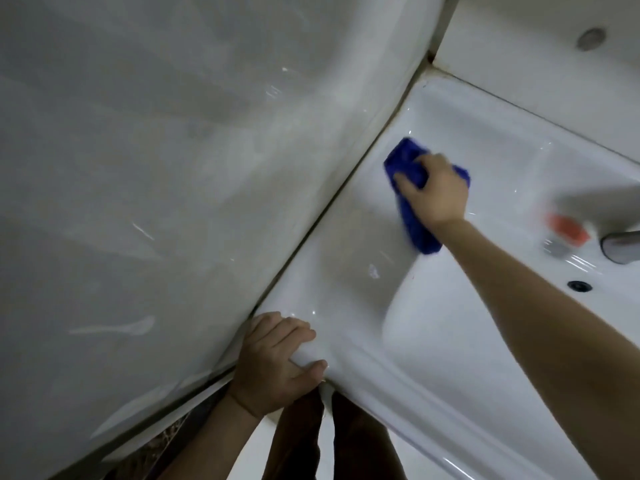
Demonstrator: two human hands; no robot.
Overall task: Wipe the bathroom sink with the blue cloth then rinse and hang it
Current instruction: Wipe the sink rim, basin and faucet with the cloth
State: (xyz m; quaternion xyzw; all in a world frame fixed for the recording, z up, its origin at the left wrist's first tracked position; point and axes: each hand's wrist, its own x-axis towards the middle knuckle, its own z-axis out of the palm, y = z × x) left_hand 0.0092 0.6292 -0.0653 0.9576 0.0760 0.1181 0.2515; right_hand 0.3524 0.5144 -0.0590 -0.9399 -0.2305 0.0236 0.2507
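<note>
— Hands first: where is the left hand (277, 358)?

— Clamped over the front corner of the sink (346, 271), fingers curled on its rim, thumb along the front edge, hard against the grey wall (156, 168).

— And the right hand (433, 188)?

— Farther back on the sink's flat ledge, pressing down and gripping the blue cloth (410, 188). One bunched end sticks out past the fingers toward the wall, the other trails under the wrist to the basin's edge.

— Anything beyond that?

— Right of the cloth, a blurred orange-and-white object (568, 226), a faucet spout (620, 245), and the overflow hole (577, 285) in the basin.
</note>
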